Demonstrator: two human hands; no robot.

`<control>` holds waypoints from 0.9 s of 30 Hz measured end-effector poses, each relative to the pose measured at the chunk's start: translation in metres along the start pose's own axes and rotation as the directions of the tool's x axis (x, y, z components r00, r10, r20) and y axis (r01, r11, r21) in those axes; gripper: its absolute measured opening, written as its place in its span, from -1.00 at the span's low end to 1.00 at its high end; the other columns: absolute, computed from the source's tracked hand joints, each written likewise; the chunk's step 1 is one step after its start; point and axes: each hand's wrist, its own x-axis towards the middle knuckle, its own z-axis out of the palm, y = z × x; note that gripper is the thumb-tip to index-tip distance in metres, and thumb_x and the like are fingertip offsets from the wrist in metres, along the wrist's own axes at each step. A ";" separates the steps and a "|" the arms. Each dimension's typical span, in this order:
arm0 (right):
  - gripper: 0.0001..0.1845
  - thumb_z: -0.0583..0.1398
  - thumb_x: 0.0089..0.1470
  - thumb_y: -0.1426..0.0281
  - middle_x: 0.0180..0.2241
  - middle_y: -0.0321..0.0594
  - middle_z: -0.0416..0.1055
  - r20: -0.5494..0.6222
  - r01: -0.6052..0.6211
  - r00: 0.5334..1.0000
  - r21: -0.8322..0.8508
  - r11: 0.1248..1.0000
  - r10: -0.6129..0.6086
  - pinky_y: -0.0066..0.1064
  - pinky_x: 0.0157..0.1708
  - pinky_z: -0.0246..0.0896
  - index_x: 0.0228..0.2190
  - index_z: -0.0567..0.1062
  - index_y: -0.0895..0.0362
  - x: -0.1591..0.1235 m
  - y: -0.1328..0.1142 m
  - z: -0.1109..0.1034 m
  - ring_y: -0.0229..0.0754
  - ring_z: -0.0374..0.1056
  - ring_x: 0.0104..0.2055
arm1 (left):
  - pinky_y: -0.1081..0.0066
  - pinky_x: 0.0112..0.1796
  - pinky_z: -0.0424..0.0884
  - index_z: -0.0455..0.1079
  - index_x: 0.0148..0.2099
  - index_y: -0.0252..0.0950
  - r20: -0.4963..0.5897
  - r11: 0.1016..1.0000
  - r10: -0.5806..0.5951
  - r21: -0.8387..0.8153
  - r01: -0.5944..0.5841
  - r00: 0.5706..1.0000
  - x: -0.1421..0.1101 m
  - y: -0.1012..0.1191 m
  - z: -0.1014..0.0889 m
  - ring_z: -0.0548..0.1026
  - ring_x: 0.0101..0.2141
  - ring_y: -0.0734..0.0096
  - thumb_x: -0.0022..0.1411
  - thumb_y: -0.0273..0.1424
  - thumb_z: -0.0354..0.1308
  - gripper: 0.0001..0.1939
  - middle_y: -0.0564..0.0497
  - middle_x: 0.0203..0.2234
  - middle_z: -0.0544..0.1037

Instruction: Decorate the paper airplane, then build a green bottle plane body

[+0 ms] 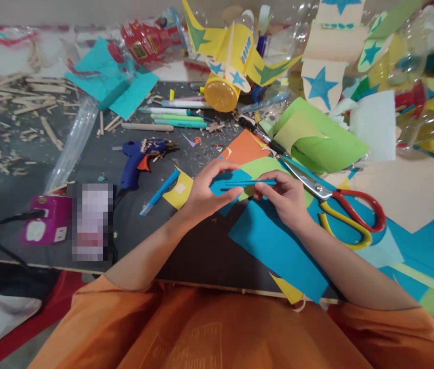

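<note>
My right hand point(284, 197) pinches a narrow folded strip of blue paper point(245, 183) between thumb and fingers, level above the table. Around the strip's other end, my left hand point(211, 187) is open, thumb and fingers apart; whether it touches the strip is hard to tell. Beneath the hands lie a blue paper sheet point(278, 241), green paper and orange paper point(245, 148). Large scissors point(320, 190) with red and yellow handles rest just right of my right hand. Left of my left hand are a yellow paper scrap point(180, 188) and a blue pen point(159, 192).
A blue glue gun point(132, 161) lies on the left, behind a purple box point(45, 220) with a cable. Markers point(180, 120), wood sticks point(28, 97) and a yellow paper-winged bottle point(224, 77) stretch along the back. Rolled green paper point(316, 138) and starred paper cutouts point(322, 84) crowd the right.
</note>
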 end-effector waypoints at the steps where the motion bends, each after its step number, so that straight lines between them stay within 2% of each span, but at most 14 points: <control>1: -0.52 0.39 -0.18 -0.06 -0.60 -0.36 0.42 0.006 0.003 1.000 -0.008 1.000 -0.003 -0.38 -0.52 0.41 -0.49 0.47 0.08 0.000 0.000 0.000 -0.28 0.37 -0.59 | 0.28 -0.06 0.47 0.44 -0.12 -0.18 0.040 0.999 0.019 0.037 -0.021 0.999 0.000 0.001 0.000 0.54 -0.11 0.29 0.23 -0.17 0.24 -0.75 -0.04 -0.16 0.58; 3: -0.53 0.39 -0.17 -0.05 -0.59 -0.35 0.43 0.013 0.005 1.000 -0.018 1.000 -0.005 -0.36 -0.50 0.44 -0.49 0.48 0.08 0.000 0.000 0.001 -0.27 0.38 -0.58 | 0.25 -0.04 0.45 0.48 -0.20 -0.19 0.085 0.994 0.055 0.090 -0.063 0.995 0.001 0.001 -0.001 0.55 -0.11 0.27 0.28 -0.18 0.20 -0.80 -0.03 -0.20 0.61; 7: -0.54 0.38 -0.16 -0.05 -0.59 -0.34 0.43 0.022 0.013 1.000 -0.037 0.999 -0.012 -0.34 -0.48 0.47 -0.49 0.48 0.08 0.000 0.001 0.001 -0.26 0.40 -0.57 | 0.26 -0.11 0.47 0.51 -0.28 -0.18 0.078 0.988 0.072 0.130 -0.081 0.994 0.000 0.001 0.000 0.56 -0.19 0.29 0.31 -0.14 0.16 -0.75 -0.02 -0.29 0.63; 12: -0.55 0.38 -0.14 -0.04 -0.60 -0.34 0.43 0.023 0.027 0.999 -0.058 0.998 -0.025 -0.36 -0.49 0.46 -0.50 0.48 0.08 -0.001 0.001 0.000 -0.26 0.41 -0.58 | 0.28 -0.15 0.46 0.51 -0.30 -0.17 0.062 0.982 0.105 0.153 -0.113 0.993 0.000 -0.001 0.000 0.56 -0.23 0.32 0.31 -0.15 0.15 -0.75 0.00 -0.33 0.63; 18: -0.60 0.39 -0.12 0.03 -0.61 -0.35 0.45 0.030 0.035 0.999 -0.050 0.998 -0.034 -0.41 -0.53 0.43 -0.51 0.48 0.09 -0.002 0.002 0.001 -0.26 0.43 -0.58 | 0.33 -0.18 0.45 0.49 -0.30 -0.19 0.037 0.963 0.207 0.168 -0.210 0.978 0.000 0.001 0.001 0.57 -0.24 0.35 0.31 -0.29 0.18 -0.86 0.01 -0.35 0.62; 24: -0.64 0.40 -0.11 0.08 -0.53 -0.31 0.49 0.056 0.045 0.998 -0.038 0.998 -0.043 -0.41 -0.47 0.46 -0.48 0.52 0.10 -0.002 0.003 0.000 -0.27 0.45 -0.54 | 0.38 -0.24 0.42 0.47 -0.27 -0.20 0.078 0.952 0.234 0.185 -0.245 0.969 -0.001 0.003 0.002 0.56 -0.32 0.39 0.32 -0.34 0.17 -0.90 0.04 -0.38 0.63; 27: -0.60 0.40 -0.12 0.04 -0.49 -0.30 0.51 0.041 0.043 0.998 -0.043 0.998 -0.041 -0.39 -0.44 0.47 -0.44 0.53 0.10 -0.001 0.004 0.000 -0.28 0.45 -0.52 | 0.37 -0.25 0.43 0.47 -0.28 -0.20 0.055 0.952 0.195 0.229 -0.203 0.979 -0.001 0.002 0.002 0.56 -0.31 0.39 0.35 -0.29 0.13 -0.84 0.04 -0.38 0.64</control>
